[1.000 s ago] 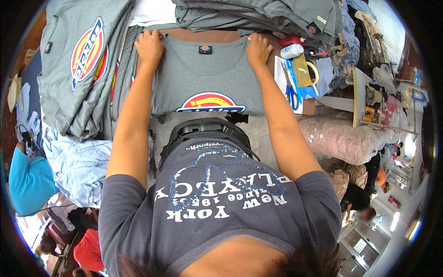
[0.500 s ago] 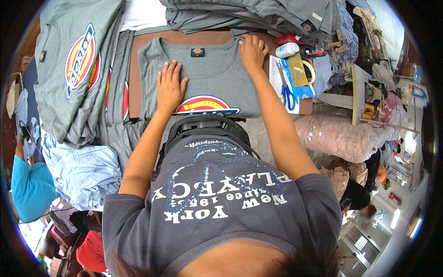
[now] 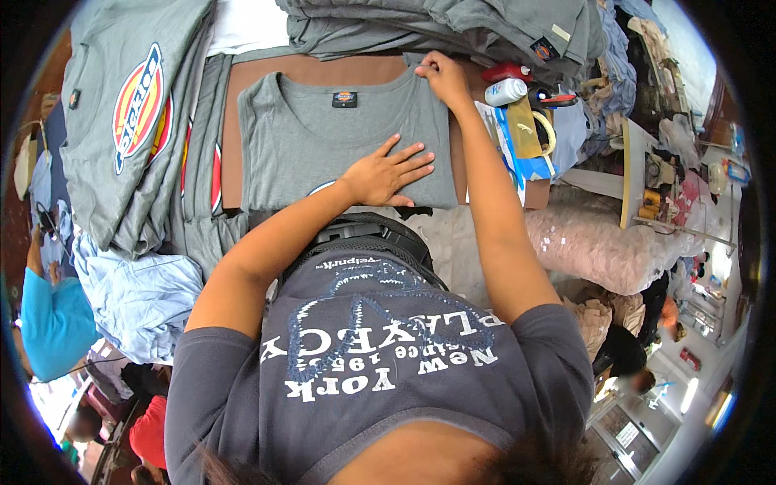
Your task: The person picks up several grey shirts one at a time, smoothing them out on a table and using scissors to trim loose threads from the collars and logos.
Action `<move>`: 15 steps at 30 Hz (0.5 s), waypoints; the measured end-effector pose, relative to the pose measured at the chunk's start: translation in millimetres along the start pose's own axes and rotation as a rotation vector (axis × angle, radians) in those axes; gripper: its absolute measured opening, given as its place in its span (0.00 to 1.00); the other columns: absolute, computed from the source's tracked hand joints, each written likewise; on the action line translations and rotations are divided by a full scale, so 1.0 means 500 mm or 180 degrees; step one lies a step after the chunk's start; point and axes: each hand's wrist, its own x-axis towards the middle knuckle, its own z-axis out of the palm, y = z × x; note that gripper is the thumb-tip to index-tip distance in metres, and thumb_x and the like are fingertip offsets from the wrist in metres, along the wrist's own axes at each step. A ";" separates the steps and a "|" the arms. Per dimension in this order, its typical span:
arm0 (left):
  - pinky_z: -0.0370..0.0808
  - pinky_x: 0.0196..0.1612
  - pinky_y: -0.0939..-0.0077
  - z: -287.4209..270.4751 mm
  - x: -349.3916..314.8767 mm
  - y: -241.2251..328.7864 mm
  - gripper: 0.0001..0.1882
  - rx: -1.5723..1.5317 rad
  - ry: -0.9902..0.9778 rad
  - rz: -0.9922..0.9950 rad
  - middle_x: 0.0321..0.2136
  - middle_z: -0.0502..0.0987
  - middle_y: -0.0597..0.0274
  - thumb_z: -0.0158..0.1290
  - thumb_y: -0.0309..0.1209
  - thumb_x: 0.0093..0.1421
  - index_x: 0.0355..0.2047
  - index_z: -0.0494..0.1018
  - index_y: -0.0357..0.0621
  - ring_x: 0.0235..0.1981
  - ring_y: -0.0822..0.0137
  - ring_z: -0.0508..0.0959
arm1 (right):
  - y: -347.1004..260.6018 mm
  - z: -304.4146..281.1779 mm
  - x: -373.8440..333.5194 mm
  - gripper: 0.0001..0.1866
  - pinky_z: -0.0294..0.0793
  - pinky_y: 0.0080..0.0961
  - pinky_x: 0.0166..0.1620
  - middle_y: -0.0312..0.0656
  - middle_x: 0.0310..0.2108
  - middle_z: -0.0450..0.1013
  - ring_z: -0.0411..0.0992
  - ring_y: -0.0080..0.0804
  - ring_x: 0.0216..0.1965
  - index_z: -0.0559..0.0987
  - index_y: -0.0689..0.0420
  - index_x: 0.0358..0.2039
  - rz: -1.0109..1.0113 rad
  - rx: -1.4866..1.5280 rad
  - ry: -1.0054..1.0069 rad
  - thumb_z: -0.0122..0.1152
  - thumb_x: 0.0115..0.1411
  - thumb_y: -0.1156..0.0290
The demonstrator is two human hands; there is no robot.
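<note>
A folded grey T-shirt [image 3: 291, 149] lies on a brown board [image 3: 232, 153], its neckline and dark label toward the far side. My left hand [image 3: 390, 171] rests flat across the lower right of the shirt, fingers spread, covering most of its coloured print. At the shirt's far right shoulder, my right hand [image 3: 444, 78] has its fingers closed on the T-shirt's corner.
Piled grey T-shirts lie on the left [image 3: 105, 121] and along the back [image 3: 444, 24]. Right of the board are scissors [image 3: 517, 166], a white bottle [image 3: 505, 91], a red object [image 3: 503, 73] and a tape roll [image 3: 545, 133]. Light blue cloth [image 3: 145, 307] hangs at lower left.
My left hand has slid right from the shirt's left side to its lower right, across the print. My right hand has moved slightly up, its spread fingers now closing on the shoulder corner.
</note>
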 end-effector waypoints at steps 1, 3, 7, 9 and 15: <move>0.40 0.58 0.53 -0.001 -0.001 0.001 0.35 -0.0038 -0.0044 0.0016 0.58 0.46 0.66 0.35 0.56 0.53 0.56 0.50 0.51 0.60 0.62 0.43 | -0.003 -0.001 0.001 0.09 0.66 0.28 0.28 0.41 0.21 0.71 0.70 0.39 0.25 0.72 0.55 0.23 -0.0036 0.0037 0.0137 0.55 0.47 0.63; 0.39 0.58 0.53 -0.006 -0.003 0.000 0.36 -0.0105 -0.0135 0.0039 0.59 0.46 0.66 0.36 0.57 0.52 0.56 0.50 0.51 0.60 0.62 0.42 | -0.017 -0.001 0.007 0.08 0.66 0.29 0.27 0.39 0.20 0.71 0.71 0.39 0.24 0.72 0.54 0.23 -0.0116 0.0117 0.0412 0.54 0.48 0.64; 0.38 0.58 0.52 -0.013 0.001 -0.002 0.38 -0.0126 -0.0247 0.0009 0.59 0.45 0.67 0.38 0.58 0.50 0.56 0.50 0.51 0.60 0.61 0.41 | -0.033 0.000 0.006 0.06 0.67 0.33 0.27 0.36 0.23 0.72 0.71 0.39 0.26 0.72 0.52 0.24 -0.0016 -0.0439 0.0874 0.52 0.48 0.64; 0.38 0.58 0.52 -0.016 -0.001 -0.002 0.38 -0.0160 -0.0284 0.0016 0.59 0.46 0.66 0.38 0.58 0.50 0.56 0.50 0.51 0.60 0.60 0.41 | -0.020 0.008 -0.001 0.06 0.67 0.34 0.27 0.34 0.24 0.72 0.71 0.39 0.26 0.72 0.51 0.25 -0.0144 -0.0650 0.1184 0.53 0.48 0.63; 0.39 0.58 0.51 -0.021 0.001 0.000 0.39 -0.0203 -0.0276 0.0059 0.58 0.47 0.65 0.40 0.58 0.49 0.56 0.50 0.50 0.60 0.60 0.42 | 0.003 0.049 -0.010 0.06 0.68 0.35 0.27 0.34 0.26 0.69 0.70 0.39 0.28 0.71 0.49 0.26 -0.0627 -0.1248 0.1276 0.53 0.48 0.64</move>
